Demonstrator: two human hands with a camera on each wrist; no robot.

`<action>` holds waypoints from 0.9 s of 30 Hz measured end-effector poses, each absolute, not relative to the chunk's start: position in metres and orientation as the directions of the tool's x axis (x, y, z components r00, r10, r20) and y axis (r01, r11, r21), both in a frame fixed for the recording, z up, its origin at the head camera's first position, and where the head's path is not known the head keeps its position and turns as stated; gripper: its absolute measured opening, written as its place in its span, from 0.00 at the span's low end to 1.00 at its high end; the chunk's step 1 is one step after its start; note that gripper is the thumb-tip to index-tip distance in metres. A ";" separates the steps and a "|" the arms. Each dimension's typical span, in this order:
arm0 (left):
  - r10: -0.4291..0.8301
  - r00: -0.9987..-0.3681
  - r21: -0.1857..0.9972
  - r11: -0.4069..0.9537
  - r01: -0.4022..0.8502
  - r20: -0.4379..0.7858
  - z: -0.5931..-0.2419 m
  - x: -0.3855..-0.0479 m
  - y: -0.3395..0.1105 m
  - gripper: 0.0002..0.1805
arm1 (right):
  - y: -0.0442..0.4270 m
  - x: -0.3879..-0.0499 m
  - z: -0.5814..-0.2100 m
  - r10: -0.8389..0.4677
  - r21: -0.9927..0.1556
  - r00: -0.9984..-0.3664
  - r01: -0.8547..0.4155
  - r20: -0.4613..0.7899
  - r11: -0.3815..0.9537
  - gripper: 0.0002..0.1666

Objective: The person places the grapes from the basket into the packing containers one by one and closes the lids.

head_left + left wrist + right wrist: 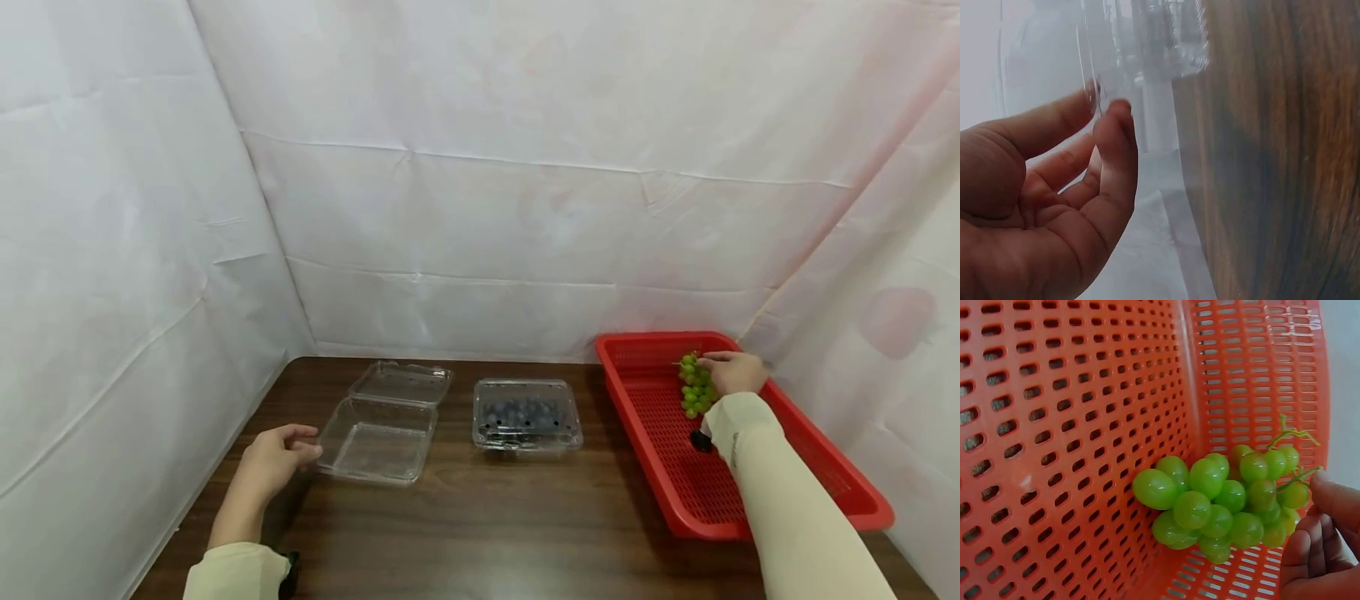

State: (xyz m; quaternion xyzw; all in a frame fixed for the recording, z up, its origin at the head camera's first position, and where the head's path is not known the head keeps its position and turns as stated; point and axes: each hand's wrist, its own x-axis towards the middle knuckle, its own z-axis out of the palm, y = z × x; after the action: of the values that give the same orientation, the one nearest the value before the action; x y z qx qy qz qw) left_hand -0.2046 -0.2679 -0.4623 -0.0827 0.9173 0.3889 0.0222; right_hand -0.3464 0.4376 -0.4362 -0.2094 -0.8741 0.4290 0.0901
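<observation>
My left hand [273, 462] pinches the near left corner of an open clear plastic box [382, 442]; in the left wrist view, thumb and finger of the hand [1066, 181] meet on its thin edge [1092, 81]. The box's lid [402, 384] lies folded back behind it. Over the red basket [637, 425], my right hand [735, 372] is at a bunch of green grapes [696, 387]. The right wrist view has the hand [1322, 544] pinching the stem of the grapes [1216, 503] beside the basket's slotted wall [1254, 375].
A closed clear box of dark blue fruit [527, 414] stands between the open box and the basket. White sheeting [465, 208] rises behind the brown table [480, 525] and at both sides.
</observation>
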 end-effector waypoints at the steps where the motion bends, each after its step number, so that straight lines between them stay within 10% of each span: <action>1: -0.126 -0.985 0.716 0.677 -0.171 -0.116 -0.461 -0.204 -0.268 0.26 | 0.438 -0.345 -0.438 0.445 -0.783 -0.896 0.290 -0.019 0.550 0.23; 17: -0.036 -0.989 0.798 0.587 -0.135 -0.141 -0.462 -0.204 -0.265 0.27 | 0.445 -0.344 -0.446 0.343 -0.618 -0.924 0.171 0.170 0.767 0.21; 27: -0.039 -0.983 0.811 0.560 -0.170 -0.179 -0.463 -0.201 -0.271 0.20 | 0.449 -0.341 -0.446 0.439 -0.760 -0.897 0.246 0.057 0.602 0.29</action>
State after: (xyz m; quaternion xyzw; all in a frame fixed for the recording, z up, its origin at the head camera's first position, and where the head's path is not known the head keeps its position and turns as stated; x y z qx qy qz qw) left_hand -0.2009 -0.2710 -0.4626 -0.0592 0.8803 0.4654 0.0705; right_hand -0.3412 0.4489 -0.4461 -0.1930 -0.8869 0.4022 0.1197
